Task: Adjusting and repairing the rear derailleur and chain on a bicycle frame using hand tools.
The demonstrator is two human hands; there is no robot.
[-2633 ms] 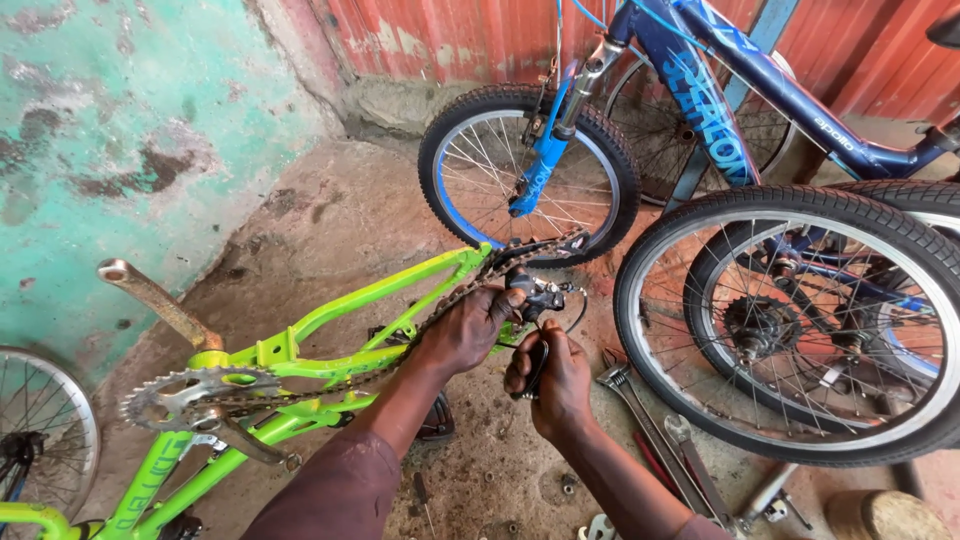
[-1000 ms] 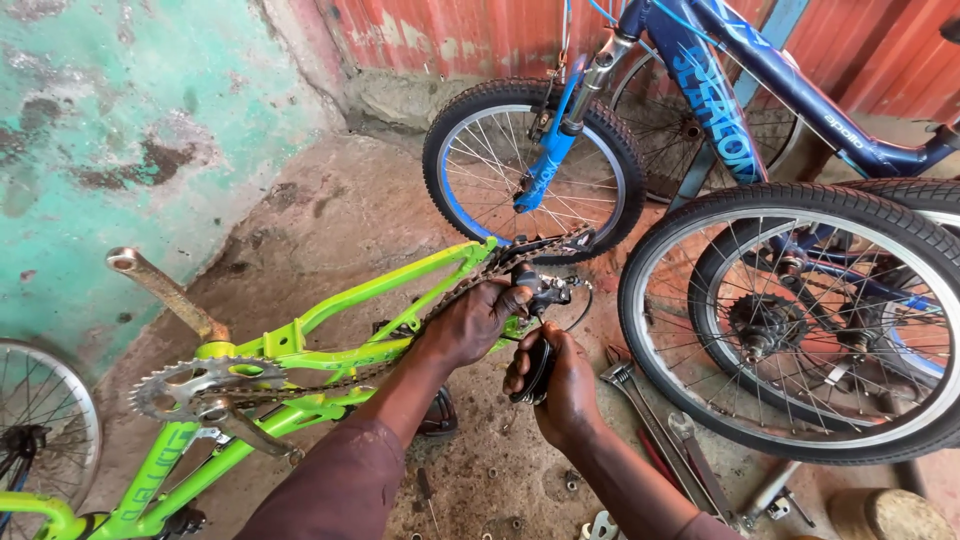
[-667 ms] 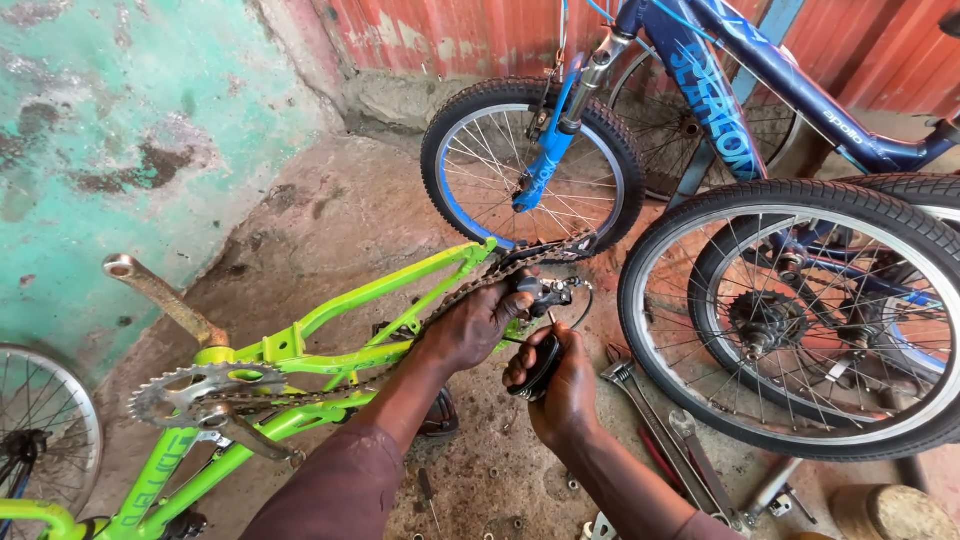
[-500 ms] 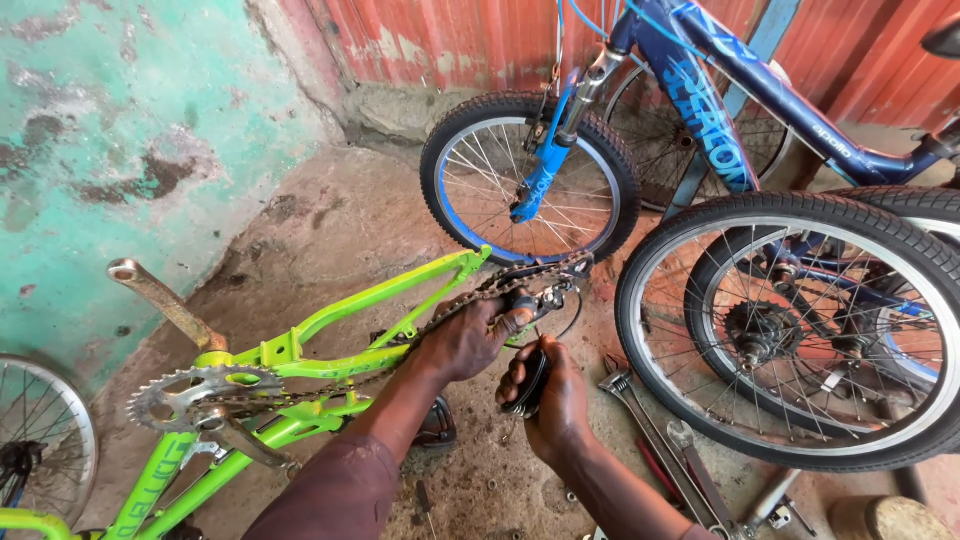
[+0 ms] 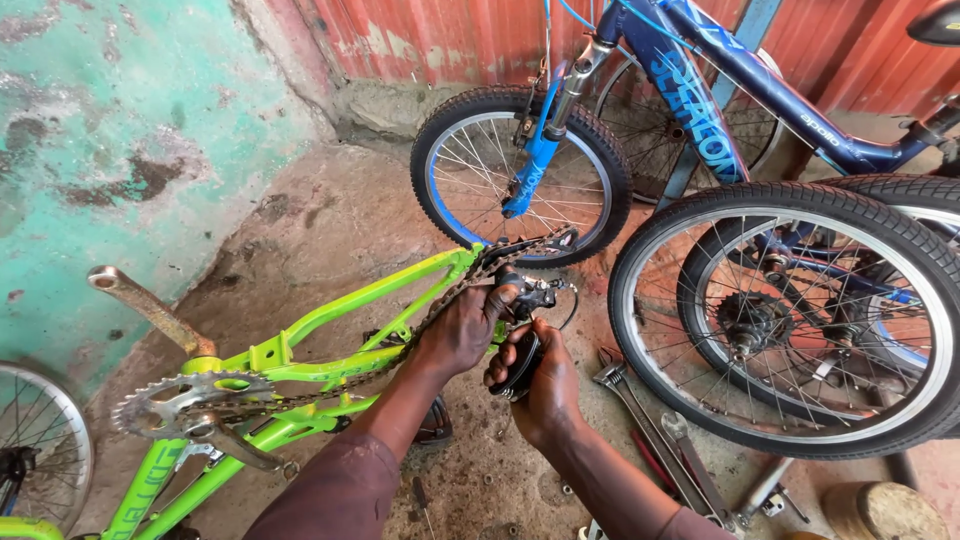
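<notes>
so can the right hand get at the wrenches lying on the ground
Probably yes: the wrenches lie just beside the right hand with nothing between, though that hand grips a dark tool it would need to release.

Two bare forearms enter from the bottom edge. Left hand (image 5: 462, 330) and right hand (image 5: 540, 385) are bare: no gloves, rings or watch visible. Dark maroon-brown sleeve (image 5: 335, 495) on the left arm, pushed up near the elbow, fabric slightly creased. A matching sleeve edge (image 5: 690, 524) shows on the right arm at the bottom edge.
</notes>
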